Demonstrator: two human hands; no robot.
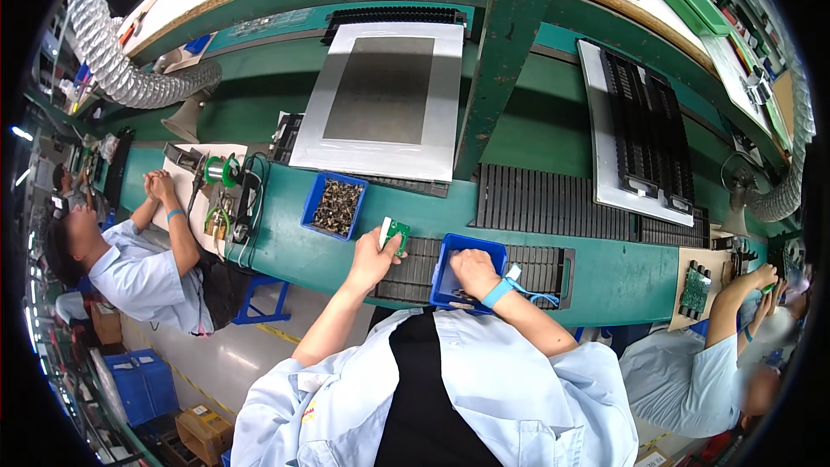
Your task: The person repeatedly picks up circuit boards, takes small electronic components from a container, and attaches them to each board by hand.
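Observation:
My left hand [372, 259] is closed on a small green circuit board [396, 238] with a white part along one side, held above the bench. My right hand [475, 274] reaches down into a blue bin [443, 268] right in front of me. Its fingers are curled, and their tips are partly hidden, so I cannot make out what is in them. A few small pieces show at the bin's near end. A blue wrist strap [498, 292] with a cord circles my right wrist. Beyond my left hand sits another blue bin [304, 223], filled with small brownish metal-legged parts.
Under my hands lies a dark slotted rack [406, 281]; a similar rack [553, 203] lies farther right. A white framed panel [311, 143] leans behind the bins. A green post [497, 69] rises ahead. Co-workers sit left and right, one near a green solder spool [222, 170].

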